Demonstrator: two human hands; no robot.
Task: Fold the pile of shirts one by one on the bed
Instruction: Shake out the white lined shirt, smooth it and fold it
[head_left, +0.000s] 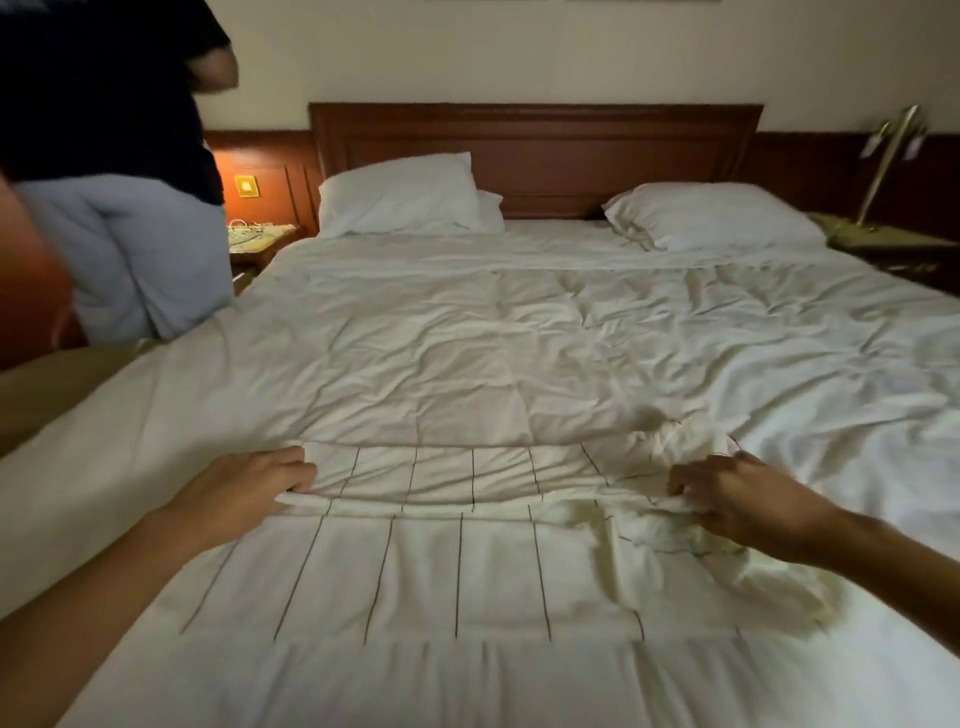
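A white shirt with thin dark vertical stripes (415, 566) lies spread flat on the near part of the bed (519, 338). A fold ridge runs across it between my hands. My left hand (249, 483) pinches the left end of that ridge with curled fingers. My right hand (727, 499) grips the right end, where the cloth is bunched and crumpled. The shirt's right side lies rumpled toward the near right. No pile of other shirts is in view.
A white rumpled duvet covers the bed. Two white pillows (400, 195) (711, 213) lean by the dark wooden headboard (535, 140). Another person (119, 182) stands at the bed's far left beside a nightstand (260, 239). A brass lamp (883, 156) stands at the far right.
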